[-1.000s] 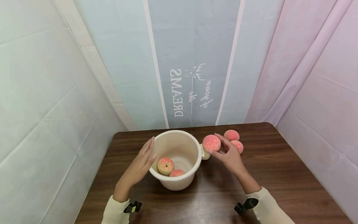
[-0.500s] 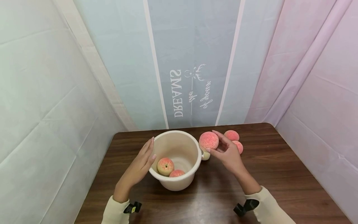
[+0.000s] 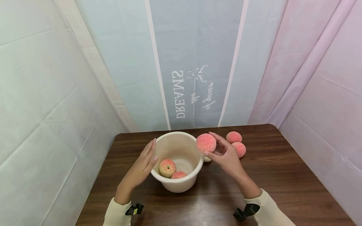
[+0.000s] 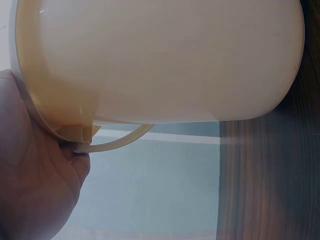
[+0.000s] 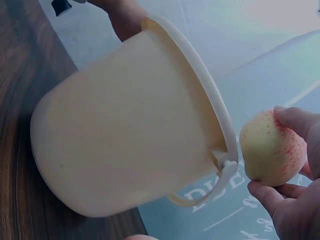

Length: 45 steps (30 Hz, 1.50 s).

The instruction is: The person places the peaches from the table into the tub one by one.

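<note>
A cream bucket (image 3: pixel 178 187) stands on the table with two pink-and-yellow peaches (image 3: pixel 167 168) inside. My left hand (image 3: pixel 139 166) rests against the bucket's left rim, its fingers straight. In the left wrist view, the left hand (image 4: pixel 40 175) lies at the rim beside the handle's joint. My right hand (image 3: pixel 229 157) holds another peach (image 3: pixel 206 143) between thumb and fingers, at the bucket's right rim in the head view. The right wrist view shows that peach (image 5: pixel 272 149) raised just outside the rim, its yellow side facing the camera.
Two more pink peaches (image 3: pixel 234 137) lie close together on the brown table (image 3: pixel 268 163), behind the right hand. A pale rounded thing (image 3: pixel 207 159), mostly hidden, shows beside the bucket's right rim. The bucket's thin handle (image 5: pixel 187 201) hangs down its far side. Fabric walls surround the table.
My right hand has moved left with the peach, to the bucket's right rim. More of the two peaches behind it now shows. The left hand and the bucket have stayed in place.
</note>
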### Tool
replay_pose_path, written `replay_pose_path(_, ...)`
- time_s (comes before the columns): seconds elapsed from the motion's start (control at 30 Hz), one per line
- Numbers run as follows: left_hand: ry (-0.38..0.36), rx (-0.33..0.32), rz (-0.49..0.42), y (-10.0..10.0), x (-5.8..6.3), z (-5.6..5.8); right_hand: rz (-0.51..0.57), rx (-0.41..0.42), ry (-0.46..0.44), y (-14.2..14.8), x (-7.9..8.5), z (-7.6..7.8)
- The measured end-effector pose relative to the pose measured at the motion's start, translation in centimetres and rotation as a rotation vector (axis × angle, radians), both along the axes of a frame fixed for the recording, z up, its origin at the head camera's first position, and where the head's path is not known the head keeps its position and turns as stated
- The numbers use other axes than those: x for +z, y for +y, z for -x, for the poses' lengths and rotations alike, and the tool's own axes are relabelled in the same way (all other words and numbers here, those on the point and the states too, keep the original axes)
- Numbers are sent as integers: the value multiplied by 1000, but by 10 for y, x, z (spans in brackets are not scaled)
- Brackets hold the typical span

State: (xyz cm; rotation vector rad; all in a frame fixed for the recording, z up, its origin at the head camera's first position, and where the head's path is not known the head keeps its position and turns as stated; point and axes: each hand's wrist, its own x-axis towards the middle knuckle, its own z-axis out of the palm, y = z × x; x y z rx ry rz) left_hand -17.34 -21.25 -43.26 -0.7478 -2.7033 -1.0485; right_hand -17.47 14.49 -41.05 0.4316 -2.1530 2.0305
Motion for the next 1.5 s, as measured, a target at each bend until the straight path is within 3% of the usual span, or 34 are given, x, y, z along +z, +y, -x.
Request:
replay_pose_path(0.43,-18,13,-7,0,0,-3,62,88,-1,-15,0,-1)
replay_pose_path(0.73,-15,10,-12,-1,-1,-1,78,99,24,-21,1,-2)
replay_pose_path(1.2,0,5,-16,-1,-3,-2,42,96,64,-24,0,-3)
replay_pose_path(1.5,11,3,-15,0,-5,-3,-53,76,84,-29,1,-5)
